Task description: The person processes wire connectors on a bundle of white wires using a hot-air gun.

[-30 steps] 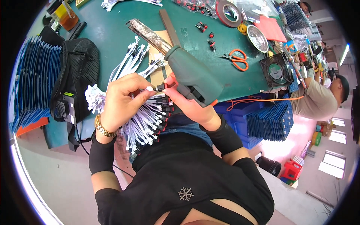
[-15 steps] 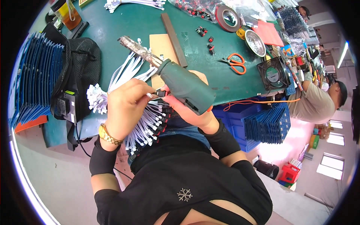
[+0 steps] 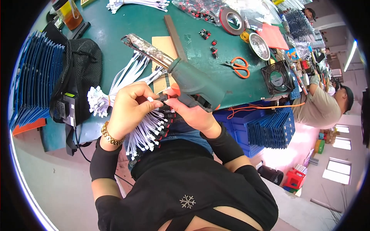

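A green heat gun (image 3: 196, 84) with a scorched metal nozzle slants across my right hand (image 3: 194, 115), which is closed around it. The nozzle points up and left, away from me. My right thumb also presses at a small black connector (image 3: 163, 97), partly hidden by fingers. My left hand (image 3: 131, 104), with a gold watch at the wrist, pinches the same connector from the other side. Below my hands hangs a bundle of white cables (image 3: 144, 134) with black and red connectors along one side. More white flat cables (image 3: 129, 79) lie on the table beyond my left hand.
On the green table (image 3: 127, 19) are orange-handled scissors (image 3: 239, 67), a metal bowl (image 3: 259, 46), tape roll (image 3: 232, 21), brown bar (image 3: 175, 38) and small fan (image 3: 277, 78). A black mesh bag (image 3: 86, 57) stands left, blue crates (image 3: 239, 131) right. A person (image 3: 322, 104) sits further right.
The heat gun has tilted and shifted slightly right in my right hand, uncovering more of its rear end. Both hands stay together at the connector, and my left fingers have curled in a little.
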Motion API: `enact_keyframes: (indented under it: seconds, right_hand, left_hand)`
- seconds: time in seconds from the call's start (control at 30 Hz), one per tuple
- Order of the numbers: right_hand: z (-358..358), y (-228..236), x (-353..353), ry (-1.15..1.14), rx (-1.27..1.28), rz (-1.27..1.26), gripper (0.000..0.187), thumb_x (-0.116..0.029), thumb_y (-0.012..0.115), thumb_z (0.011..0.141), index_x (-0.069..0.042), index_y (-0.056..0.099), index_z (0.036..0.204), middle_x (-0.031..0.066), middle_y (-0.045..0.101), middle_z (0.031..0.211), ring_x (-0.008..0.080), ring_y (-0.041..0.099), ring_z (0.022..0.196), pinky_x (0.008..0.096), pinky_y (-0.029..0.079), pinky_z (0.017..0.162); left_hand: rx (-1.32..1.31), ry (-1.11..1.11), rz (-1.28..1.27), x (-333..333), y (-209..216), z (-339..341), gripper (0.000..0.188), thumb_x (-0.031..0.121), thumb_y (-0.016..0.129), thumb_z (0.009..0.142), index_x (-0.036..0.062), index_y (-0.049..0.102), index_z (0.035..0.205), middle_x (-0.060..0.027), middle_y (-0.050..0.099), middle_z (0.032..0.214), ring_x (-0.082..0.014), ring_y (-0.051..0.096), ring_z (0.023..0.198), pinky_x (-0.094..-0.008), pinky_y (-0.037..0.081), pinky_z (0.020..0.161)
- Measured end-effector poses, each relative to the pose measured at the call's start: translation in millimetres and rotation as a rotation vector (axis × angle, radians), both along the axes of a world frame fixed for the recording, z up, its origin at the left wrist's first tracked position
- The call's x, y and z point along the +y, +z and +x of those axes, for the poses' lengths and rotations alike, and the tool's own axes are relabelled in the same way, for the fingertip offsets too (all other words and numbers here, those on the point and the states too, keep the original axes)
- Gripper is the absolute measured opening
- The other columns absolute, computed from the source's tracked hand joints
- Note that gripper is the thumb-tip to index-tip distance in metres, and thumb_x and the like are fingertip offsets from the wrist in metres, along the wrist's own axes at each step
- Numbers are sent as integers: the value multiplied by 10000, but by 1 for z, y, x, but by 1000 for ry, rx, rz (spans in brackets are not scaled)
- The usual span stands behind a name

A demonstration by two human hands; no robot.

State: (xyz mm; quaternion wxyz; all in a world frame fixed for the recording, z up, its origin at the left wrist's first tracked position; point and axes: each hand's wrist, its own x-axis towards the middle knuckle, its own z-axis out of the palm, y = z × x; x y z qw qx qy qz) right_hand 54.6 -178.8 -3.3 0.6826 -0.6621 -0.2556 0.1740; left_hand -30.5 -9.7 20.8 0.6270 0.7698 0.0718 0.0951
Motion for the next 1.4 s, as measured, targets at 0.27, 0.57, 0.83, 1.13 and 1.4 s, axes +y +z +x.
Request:
enact_keyframes:
  seconds: [0.27,0.57,0.83,1.13,1.4]
  right_hand:
    - [8,6,3,9,-126,29,233,9,756,656,-55,650,852,42,650,847,201,580,818,332,452,756]
    - [15,19,7,115,12,202,696,88,715,713,20,361,1310,55,630,894,134,620,856,282,506,796]
    - [23,12,7,143,-94,277,1026,36,758,726,-35,58,1474,114,614,1042,196,631,916,344,528,823]
    - [21,22,6,122,-168,246,996,98,720,716,-16,72,1464,115,624,995,200,648,857,341,538,794]
    - [20,32,5,124,94,45,827,102,692,714,11,216,1384,76,620,947,147,640,902,292,523,820]
  left_hand:
    - [-65,-31,316,5,21,0,195,5,764,680,-3,643,832,-63,590,760,-127,544,581,-249,436,540]
    - [205,-9,27,14,17,2,88,52,670,831,-14,619,858,-7,568,659,-49,496,516,-204,396,484]
    - [258,-78,-226,10,8,4,109,75,626,885,14,543,922,42,526,678,-9,465,495,-169,359,454]
    - [45,39,-352,-3,0,-2,153,19,678,835,0,566,937,2,595,777,-15,529,533,-151,402,462]
    - [166,15,-138,-6,5,-4,94,49,663,849,-30,618,870,-11,611,693,-28,515,473,-181,395,436]
